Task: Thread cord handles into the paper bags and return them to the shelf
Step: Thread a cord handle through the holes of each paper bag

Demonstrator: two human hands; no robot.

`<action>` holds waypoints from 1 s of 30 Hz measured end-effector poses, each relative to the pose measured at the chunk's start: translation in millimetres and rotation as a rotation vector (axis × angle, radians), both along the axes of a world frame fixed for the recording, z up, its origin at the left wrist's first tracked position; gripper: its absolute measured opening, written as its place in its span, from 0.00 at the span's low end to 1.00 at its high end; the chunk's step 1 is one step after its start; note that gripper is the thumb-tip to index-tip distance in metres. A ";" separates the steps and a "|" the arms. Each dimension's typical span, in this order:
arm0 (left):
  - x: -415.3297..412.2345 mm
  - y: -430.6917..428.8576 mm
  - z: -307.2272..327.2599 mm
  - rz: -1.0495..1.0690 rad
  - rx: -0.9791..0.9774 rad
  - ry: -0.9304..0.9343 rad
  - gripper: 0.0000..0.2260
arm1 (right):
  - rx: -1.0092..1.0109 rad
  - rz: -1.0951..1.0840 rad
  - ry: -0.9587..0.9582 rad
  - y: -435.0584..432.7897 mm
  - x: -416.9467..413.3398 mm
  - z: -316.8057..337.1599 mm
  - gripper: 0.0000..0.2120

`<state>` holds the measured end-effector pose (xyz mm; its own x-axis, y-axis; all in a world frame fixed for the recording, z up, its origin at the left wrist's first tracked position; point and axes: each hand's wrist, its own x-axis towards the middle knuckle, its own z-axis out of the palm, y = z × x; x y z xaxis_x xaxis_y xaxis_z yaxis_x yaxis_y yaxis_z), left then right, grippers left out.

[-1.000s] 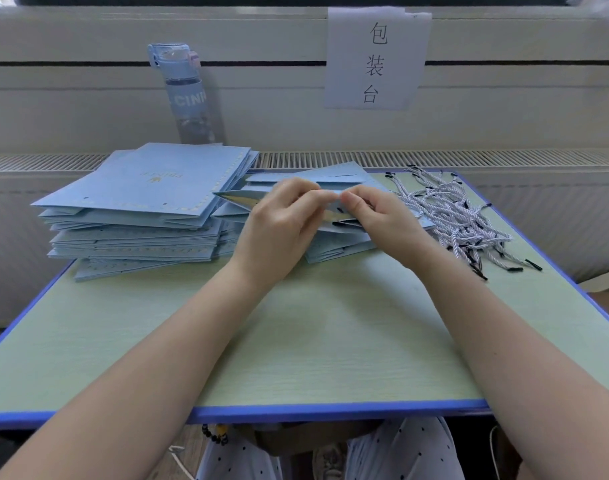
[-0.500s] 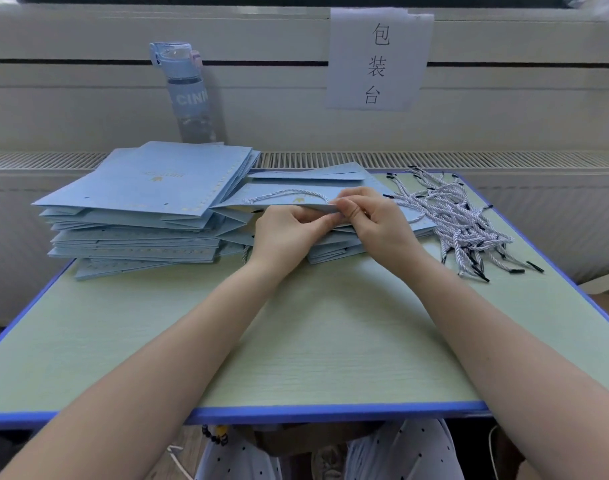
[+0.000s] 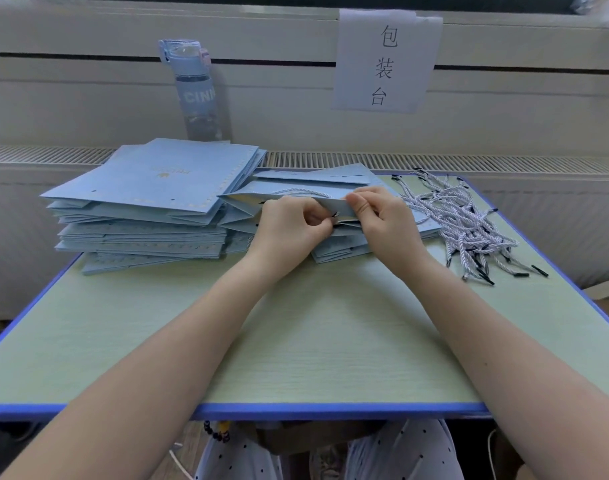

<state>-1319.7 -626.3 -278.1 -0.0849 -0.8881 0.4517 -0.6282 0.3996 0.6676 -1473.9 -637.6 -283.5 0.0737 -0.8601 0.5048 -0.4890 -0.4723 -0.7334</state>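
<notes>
A flat light-blue paper bag (image 3: 247,201) lies on top of a low stack in the middle of the table, its open rim facing me. A grey-white cord handle (image 3: 301,192) arches across its upper face. My left hand (image 3: 289,230) pinches a black cord tip at the bag's front edge. My right hand (image 3: 382,220) grips the top flap of the same bag just to the right, thumb on top. A loose heap of cords (image 3: 459,220) with black tips lies to the right.
A taller stack of flat blue bags (image 3: 147,202) fills the back left of the green table (image 3: 313,341). A blue water bottle (image 3: 195,88) stands behind it against the wall. A paper sign (image 3: 386,60) hangs above.
The bag's upper flap has dropped flatter, showing the threaded cord on top. Both hands moved slightly down to the front edge, and my left fingers curled onto a cord tip.
</notes>
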 end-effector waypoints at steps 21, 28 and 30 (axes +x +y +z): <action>23.7 -13.6 -4.5 0.117 -0.517 -0.284 0.11 | 0.283 0.171 -0.025 1.8 -18.8 18.6 0.14; 25.7 -16.3 -5.9 0.052 -0.539 -0.380 0.10 | 0.502 0.240 0.134 0.6 -35.2 23.5 0.16; 24.3 -15.2 -6.3 0.065 -0.563 -0.410 0.11 | 0.422 0.189 0.296 -0.6 -36.8 21.5 0.13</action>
<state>-1295.4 -641.5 -284.3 -0.3013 -0.5376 0.7875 -0.8197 0.5680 0.0741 -1510.7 -638.3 -262.0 0.3328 -0.9415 0.0533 -0.6381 -0.2665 -0.7224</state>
